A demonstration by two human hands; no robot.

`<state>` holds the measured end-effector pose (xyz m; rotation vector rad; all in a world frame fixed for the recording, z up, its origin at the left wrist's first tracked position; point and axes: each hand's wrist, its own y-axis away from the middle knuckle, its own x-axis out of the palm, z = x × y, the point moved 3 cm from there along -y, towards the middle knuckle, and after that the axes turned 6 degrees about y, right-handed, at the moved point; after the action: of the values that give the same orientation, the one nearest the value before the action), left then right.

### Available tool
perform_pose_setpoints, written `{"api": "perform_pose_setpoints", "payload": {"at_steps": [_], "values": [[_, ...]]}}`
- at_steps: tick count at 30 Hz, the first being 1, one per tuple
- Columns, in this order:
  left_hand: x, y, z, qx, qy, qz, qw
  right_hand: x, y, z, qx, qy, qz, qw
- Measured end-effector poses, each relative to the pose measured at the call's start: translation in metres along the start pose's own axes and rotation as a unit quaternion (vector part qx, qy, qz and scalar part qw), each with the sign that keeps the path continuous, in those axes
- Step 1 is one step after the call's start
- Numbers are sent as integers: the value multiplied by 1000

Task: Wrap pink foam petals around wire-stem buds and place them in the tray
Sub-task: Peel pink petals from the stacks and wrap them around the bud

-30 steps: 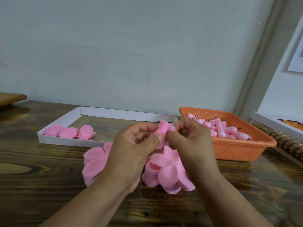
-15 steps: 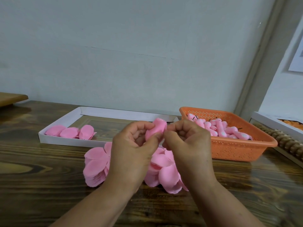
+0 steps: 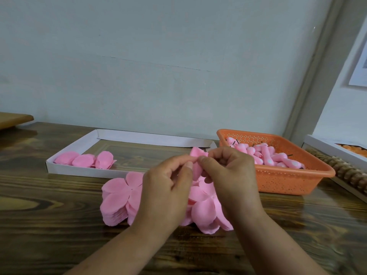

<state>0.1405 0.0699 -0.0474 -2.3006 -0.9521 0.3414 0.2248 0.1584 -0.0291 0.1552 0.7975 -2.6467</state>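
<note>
Upright, pink petal-wrapped bud (image 3: 196, 165), tip up, pinched between left hand (image 3: 166, 193) and right hand (image 3: 230, 179) fingers

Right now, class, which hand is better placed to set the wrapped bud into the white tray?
Left hand: the white tray lies on its side; the right hand is nearer the orange basket.

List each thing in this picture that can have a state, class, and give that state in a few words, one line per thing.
left hand: pinching the petal piece
right hand: pinching the same piece
petal piece: held above the table, partly folded
petal stacks: loose on the table under the hands
white tray: open, three wrapped pieces at its left end
orange basket: holds a pile of unwrapped buds
</note>
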Motion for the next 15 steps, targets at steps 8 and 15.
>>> {"api": "perform_pose_setpoints", "payload": {"at_steps": [8, 15], "values": [[-3, -8, 16, -154, 123, -39, 980, 3, 1, -3, -19, 30, 17, 999], [-10, -18, 28, -382, 348, 143, 844, -3, -5, -4, -15, -74, 94, 993]]}}
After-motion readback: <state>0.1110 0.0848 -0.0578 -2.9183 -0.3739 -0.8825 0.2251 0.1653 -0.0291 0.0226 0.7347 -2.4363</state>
